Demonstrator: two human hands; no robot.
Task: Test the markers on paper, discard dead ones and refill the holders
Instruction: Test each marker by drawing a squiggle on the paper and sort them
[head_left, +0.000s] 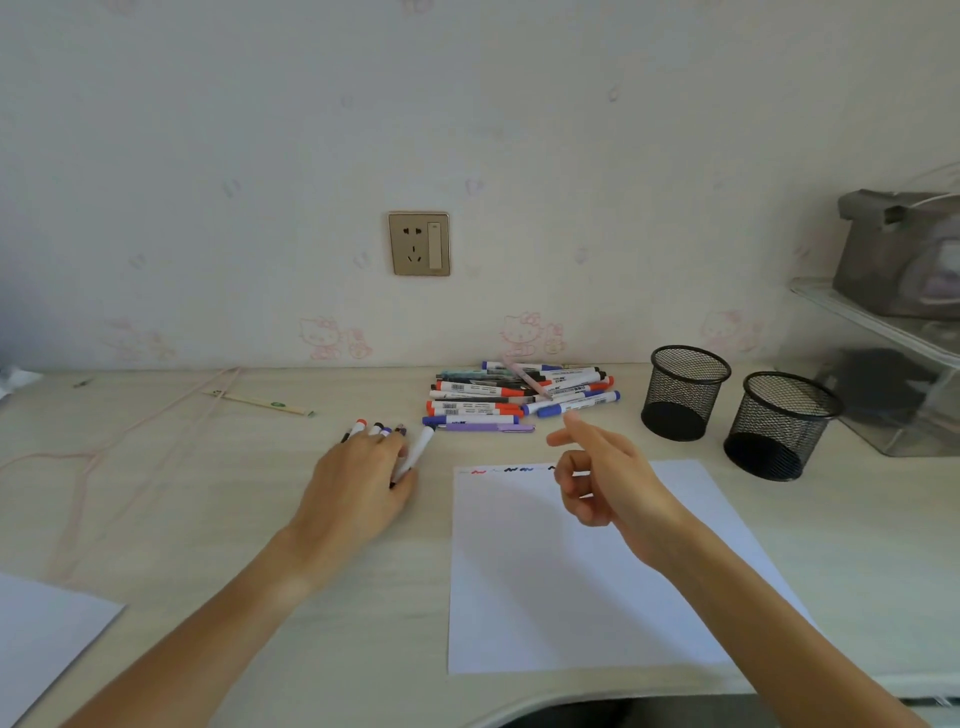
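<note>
A pile of whiteboard markers with red, blue and black caps lies at the back of the desk, a purple pen at its front. My left hand lies palm down on a separate row of several markers and pinches a white marker between thumb and index finger. My right hand hovers empty over the top of the white test paper, index finger and thumb stretched toward the pile. Red, blue and black scribbles mark the paper's top edge. Two black mesh holders stand empty at the right.
A clear plastic shelf with a grey bag on it stands at the far right. A wrapped stick and a pink cord lie at the left. A second sheet sits at the bottom left. A wall socket is behind.
</note>
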